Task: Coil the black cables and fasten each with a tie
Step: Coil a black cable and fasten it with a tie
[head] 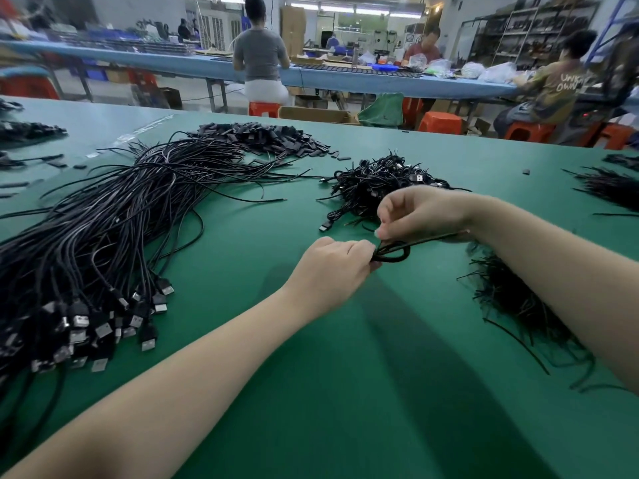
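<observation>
Bare green table (345, 392) is seen nearest. Above it, a small black cable loop (392, 253) is pinched by the left hand (332, 271) and the right hand (420, 216). Loose cables (103, 236) are piled left, coiled bundles (377, 184) behind, ties (518, 299) right.

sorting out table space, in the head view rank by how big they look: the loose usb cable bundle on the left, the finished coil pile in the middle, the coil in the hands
1. Loose cable bundle, clearly largest.
2. Finished coil pile.
3. Coil in the hands, smallest despite being nearest the camera.
</observation>
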A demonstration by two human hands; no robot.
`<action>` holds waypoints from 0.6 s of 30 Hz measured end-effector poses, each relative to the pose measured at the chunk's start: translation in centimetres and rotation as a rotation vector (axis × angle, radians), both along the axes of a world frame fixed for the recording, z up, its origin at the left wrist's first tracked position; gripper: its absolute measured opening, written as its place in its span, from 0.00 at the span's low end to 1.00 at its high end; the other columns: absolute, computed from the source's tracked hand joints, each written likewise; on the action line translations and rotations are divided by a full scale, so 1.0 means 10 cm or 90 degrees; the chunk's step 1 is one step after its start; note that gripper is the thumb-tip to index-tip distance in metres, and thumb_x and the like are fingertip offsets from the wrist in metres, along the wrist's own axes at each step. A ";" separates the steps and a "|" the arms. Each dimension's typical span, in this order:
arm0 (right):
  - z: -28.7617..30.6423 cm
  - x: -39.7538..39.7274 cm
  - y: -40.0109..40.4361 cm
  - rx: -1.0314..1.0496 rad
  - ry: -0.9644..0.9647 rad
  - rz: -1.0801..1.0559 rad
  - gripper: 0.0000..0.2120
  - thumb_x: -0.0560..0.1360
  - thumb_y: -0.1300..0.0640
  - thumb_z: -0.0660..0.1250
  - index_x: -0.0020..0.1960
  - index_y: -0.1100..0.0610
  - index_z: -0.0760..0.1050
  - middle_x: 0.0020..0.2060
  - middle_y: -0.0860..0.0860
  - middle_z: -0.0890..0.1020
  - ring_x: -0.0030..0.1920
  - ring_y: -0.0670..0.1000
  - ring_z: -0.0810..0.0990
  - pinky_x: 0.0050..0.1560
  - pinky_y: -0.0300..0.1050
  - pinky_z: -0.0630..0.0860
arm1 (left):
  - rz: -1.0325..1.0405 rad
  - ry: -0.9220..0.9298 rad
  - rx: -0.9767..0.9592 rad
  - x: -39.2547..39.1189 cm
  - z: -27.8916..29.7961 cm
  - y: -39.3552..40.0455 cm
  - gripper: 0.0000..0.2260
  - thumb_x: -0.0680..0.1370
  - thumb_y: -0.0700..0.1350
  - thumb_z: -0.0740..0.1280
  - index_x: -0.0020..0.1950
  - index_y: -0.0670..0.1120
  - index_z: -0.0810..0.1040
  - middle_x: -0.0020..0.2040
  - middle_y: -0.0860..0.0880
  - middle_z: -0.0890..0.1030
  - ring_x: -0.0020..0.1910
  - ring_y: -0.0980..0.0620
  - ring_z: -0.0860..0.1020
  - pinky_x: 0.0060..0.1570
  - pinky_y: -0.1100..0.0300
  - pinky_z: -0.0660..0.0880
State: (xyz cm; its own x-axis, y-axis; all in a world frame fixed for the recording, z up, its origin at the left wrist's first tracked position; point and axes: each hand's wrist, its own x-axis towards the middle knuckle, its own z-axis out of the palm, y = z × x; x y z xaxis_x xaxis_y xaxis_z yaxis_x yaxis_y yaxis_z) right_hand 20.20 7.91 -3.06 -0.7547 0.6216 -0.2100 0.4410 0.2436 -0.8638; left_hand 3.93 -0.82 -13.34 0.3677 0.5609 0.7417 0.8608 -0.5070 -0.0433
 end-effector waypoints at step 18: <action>-0.93 -0.40 -0.29 -0.193 0.364 -0.382 0.07 0.72 0.51 0.73 0.46 0.54 0.81 0.31 0.45 0.81 0.32 0.44 0.80 0.33 0.37 0.74 | -0.160 -0.890 -0.493 -0.03 -0.11 0.21 0.05 0.84 0.43 0.56 0.49 0.45 0.67 0.33 0.53 0.68 0.27 0.61 0.66 0.29 0.68 0.65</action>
